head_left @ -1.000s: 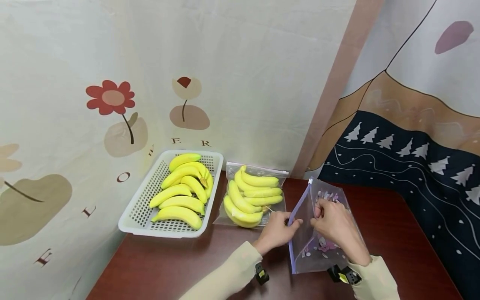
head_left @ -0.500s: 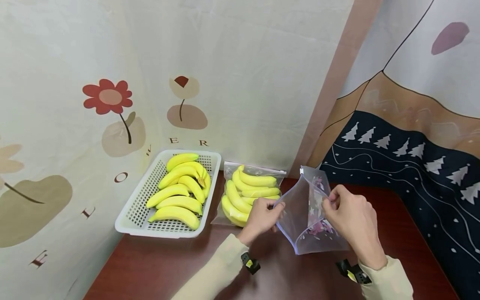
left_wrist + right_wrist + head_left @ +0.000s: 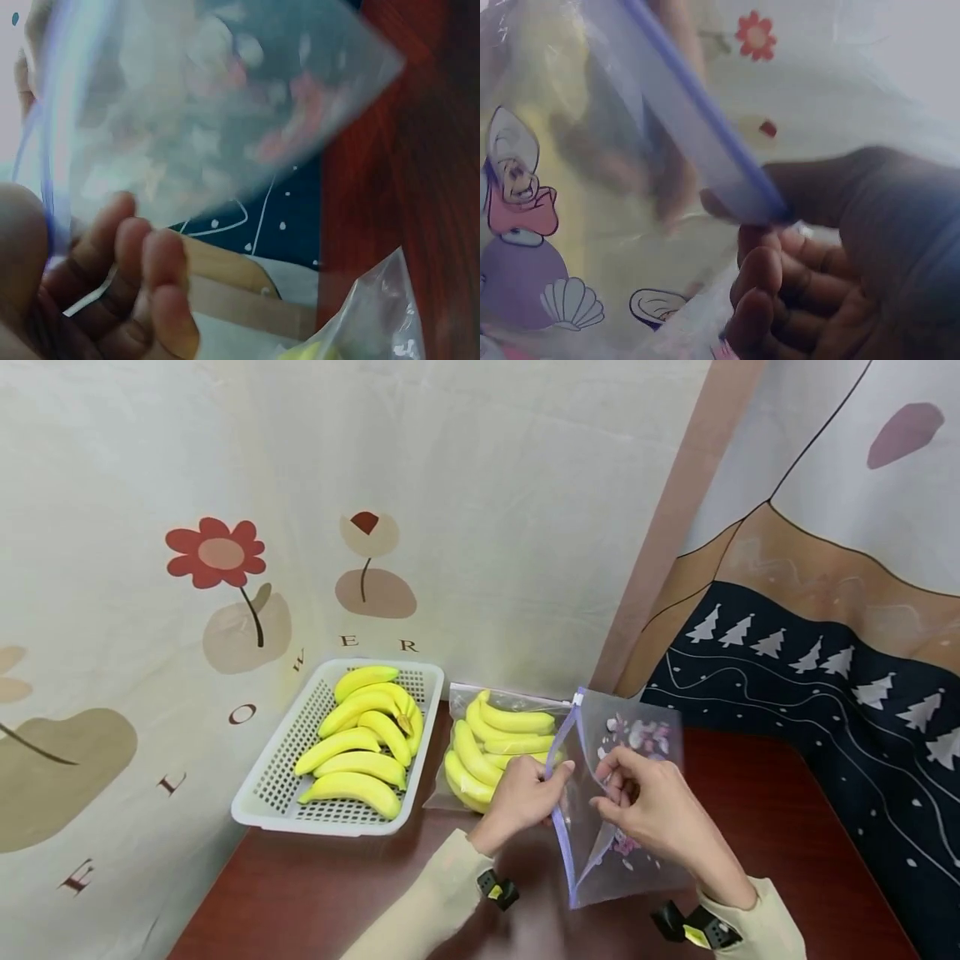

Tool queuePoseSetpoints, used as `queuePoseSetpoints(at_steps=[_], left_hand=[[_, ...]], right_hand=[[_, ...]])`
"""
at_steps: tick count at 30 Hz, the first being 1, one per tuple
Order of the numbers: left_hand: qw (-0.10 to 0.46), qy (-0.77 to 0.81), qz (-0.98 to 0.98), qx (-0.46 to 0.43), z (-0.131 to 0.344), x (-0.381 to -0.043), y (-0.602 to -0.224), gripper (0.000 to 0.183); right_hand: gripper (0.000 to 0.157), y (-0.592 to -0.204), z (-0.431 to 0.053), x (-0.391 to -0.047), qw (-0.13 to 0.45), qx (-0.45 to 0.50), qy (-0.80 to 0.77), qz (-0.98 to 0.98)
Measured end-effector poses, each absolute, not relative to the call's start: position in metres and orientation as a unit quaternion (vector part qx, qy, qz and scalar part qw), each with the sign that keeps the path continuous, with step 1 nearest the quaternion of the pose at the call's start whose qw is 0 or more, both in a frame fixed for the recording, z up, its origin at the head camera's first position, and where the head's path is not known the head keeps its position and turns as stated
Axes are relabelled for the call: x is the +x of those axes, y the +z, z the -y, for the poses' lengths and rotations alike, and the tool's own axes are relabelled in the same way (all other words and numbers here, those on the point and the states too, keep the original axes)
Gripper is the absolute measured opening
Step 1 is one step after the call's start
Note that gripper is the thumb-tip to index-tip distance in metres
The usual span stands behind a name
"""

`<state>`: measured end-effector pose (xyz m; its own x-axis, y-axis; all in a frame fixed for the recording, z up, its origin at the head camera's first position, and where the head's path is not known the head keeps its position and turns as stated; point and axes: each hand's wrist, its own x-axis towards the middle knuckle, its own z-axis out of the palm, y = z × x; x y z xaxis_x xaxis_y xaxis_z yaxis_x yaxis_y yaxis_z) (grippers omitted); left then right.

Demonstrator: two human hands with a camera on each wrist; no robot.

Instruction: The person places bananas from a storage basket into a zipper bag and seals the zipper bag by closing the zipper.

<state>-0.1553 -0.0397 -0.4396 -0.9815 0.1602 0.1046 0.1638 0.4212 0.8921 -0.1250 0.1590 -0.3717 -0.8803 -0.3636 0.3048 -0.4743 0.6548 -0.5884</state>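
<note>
A clear zip bag point(image 3: 648, 735) with a purple zip edge and pink-and-white cartoon print is held up over the table, its mouth parted. My left hand point(image 3: 527, 795) pinches the near-left lip between thumb and fingers. The opposite lip is pinched by my right hand point(image 3: 651, 803); the right wrist view shows the purple zip strip point(image 3: 712, 124) between thumb and forefinger. At the top corner sits a white slider point(image 3: 577, 698). Nothing shows inside the bag. Behind my left hand lies a second clear zip bag point(image 3: 437, 793) full of bananas point(image 3: 472, 760), partly covered by that hand.
To the left, a white perforated basket point(image 3: 258, 802) holds several bananas point(image 3: 352, 787). The dark red table point(image 3: 757, 827) runs up to a printed cloth wall point(image 3: 487, 527) behind and a dark blue tree-patterned cloth point(image 3: 780, 693) on the right.
The right hand first pulled its lip away to the right, widening the mouth, then came back left and lower. The left hand has shifted slightly left with its lip, and the bag moved left too.
</note>
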Motion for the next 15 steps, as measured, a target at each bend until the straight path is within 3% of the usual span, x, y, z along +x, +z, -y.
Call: queuePoseSetpoints(at_steps=[4,9,15], left_hand=[[-0.006,-0.496,0.866,-0.065,0.048,-0.159,-0.439,0.055],[-0.025,-0.470,0.881,-0.044,0.068,-0.164,-0.437,0.051],[-0.023,-0.503,0.854,-0.135,0.086,-0.165,-0.423,0.047]], right_hand=[[0.030,-0.365,-0.158,-0.120,0.076,0.261,0.361,0.892],[0.027,-0.355,-0.163,-0.117,0.120,0.231,0.356,0.898],[0.018,-0.349,-0.173,-0.117,0.185,0.148,0.322,0.916]])
